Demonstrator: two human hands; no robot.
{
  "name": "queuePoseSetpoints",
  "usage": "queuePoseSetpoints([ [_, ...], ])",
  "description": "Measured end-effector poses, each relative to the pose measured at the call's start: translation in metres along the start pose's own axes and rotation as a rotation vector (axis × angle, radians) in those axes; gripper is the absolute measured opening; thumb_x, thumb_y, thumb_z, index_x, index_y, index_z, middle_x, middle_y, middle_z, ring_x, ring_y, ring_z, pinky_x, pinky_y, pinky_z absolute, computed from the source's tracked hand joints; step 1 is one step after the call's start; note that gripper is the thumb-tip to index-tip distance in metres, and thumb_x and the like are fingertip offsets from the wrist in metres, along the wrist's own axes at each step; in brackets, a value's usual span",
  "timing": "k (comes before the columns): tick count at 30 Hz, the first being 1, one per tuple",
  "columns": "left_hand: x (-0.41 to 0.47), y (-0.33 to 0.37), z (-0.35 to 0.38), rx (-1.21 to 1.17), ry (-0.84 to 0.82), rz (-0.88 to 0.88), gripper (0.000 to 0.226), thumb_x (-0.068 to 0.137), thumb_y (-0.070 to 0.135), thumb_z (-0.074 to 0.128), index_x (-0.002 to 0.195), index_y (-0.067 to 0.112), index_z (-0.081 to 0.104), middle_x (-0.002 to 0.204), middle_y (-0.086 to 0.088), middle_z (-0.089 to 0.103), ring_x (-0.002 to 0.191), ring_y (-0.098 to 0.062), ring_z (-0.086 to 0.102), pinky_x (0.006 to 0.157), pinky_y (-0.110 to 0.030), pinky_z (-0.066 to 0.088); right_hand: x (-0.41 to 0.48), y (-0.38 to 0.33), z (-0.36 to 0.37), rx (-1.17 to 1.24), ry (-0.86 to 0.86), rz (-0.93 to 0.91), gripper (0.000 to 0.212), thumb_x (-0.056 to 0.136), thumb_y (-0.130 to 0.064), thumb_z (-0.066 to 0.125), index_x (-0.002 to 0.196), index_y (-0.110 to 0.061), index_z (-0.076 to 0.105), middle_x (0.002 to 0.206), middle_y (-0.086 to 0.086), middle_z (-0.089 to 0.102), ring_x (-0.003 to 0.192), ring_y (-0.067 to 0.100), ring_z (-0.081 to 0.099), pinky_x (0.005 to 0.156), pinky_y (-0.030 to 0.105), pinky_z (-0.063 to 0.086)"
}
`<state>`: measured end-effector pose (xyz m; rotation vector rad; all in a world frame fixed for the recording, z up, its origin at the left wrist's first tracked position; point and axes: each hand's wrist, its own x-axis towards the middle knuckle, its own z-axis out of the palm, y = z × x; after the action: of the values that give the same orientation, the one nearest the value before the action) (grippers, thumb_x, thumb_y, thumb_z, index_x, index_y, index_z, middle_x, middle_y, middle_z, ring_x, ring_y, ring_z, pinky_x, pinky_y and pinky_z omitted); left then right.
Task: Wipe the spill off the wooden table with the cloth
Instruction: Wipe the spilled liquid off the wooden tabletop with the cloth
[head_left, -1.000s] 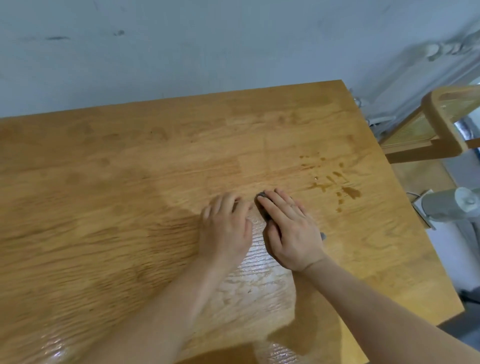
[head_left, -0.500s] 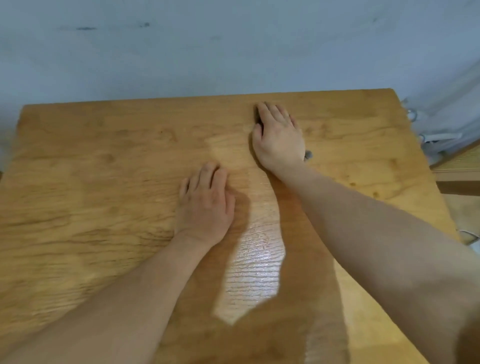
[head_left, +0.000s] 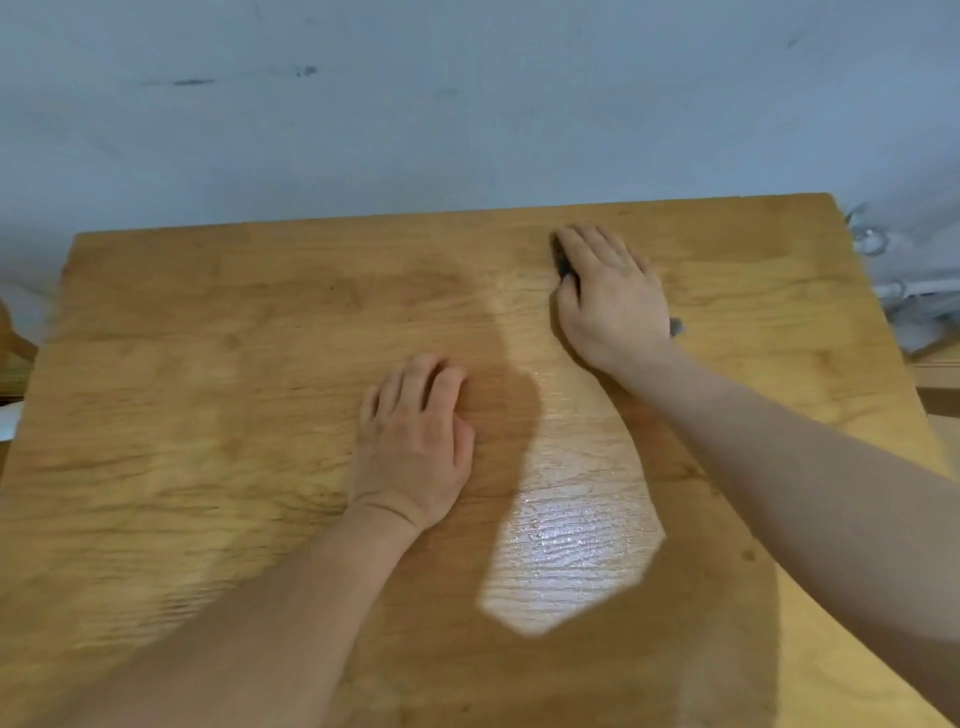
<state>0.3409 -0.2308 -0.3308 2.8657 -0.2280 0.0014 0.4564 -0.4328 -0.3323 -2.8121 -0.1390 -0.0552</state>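
Near the far edge of the tabletop (head_left: 208, 415), the right hand (head_left: 613, 296) is pressing flat on the cloth (head_left: 562, 262) — only dark slivers are showing, at the fingertips and by the wrist. Its fingers are lying spread on top rather than curled round it. The left hand (head_left: 415, 441) is resting palm down, empty, fingers loosely together, bracing mid-table. The wiping step looks to be under way; no spill is showing in this view, so the next move is probably calling for a pull back toward the right side, where any wet patch may be lying. Varnished wood is glinting — grain ridged, honey-coloured. The cloth seems thin and limp.
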Motion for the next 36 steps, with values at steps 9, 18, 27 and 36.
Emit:
queuePoseSetpoints([
  [9,-0.003,-0.001,0.005,0.023,0.058,-0.029,0.022,0.075,0.029,0.04,0.091,0.015,0.044,0.11,-0.013,0.053,0.098,-0.031,0.046,0.081,-0.045,0.044,-0.01,-0.092,0.028,0.17,-0.239,-0.423,0.044,0.102,-0.025,0.036,0.145,-0.026,0.043,0.153,-0.007,0.039,0.145,0.013,0.027,0.12,0.034,0.017],
  [18,0.0,-0.002,0.002,0.029,0.01,0.005,0.025,0.079,0.03,0.038,0.1,0.02,0.045,0.124,-0.007,0.049,0.112,-0.028,0.046,0.089,-0.043,0.041,0.037,-0.007,0.0,0.11,0.008,0.061,0.049,0.093,-0.024,0.039,0.14,-0.018,0.049,0.148,0.004,0.047,0.142,0.025,0.036,0.115,0.04,0.027],
  [27,0.0,-0.001,0.003,0.071,0.009,-0.025,0.03,0.075,0.034,0.036,0.1,0.02,0.045,0.105,-0.008,0.049,0.095,-0.028,0.046,0.08,-0.045,0.047,0.029,-0.126,0.037,0.338,-0.313,-0.417,0.042,0.091,-0.025,0.053,0.132,-0.033,0.059,0.142,-0.006,0.054,0.137,0.012,0.041,0.111,0.028,0.03],
  [36,0.0,-0.002,0.001,0.027,-0.053,0.011,0.031,0.078,0.032,0.033,0.101,0.019,0.05,0.125,-0.008,0.051,0.111,-0.031,0.049,0.09,-0.045,0.044,0.03,0.038,-0.023,0.13,0.09,0.314,0.044,0.094,-0.023,0.042,0.137,-0.026,0.05,0.146,0.003,0.048,0.132,0.03,0.045,0.101,0.041,0.04],
])
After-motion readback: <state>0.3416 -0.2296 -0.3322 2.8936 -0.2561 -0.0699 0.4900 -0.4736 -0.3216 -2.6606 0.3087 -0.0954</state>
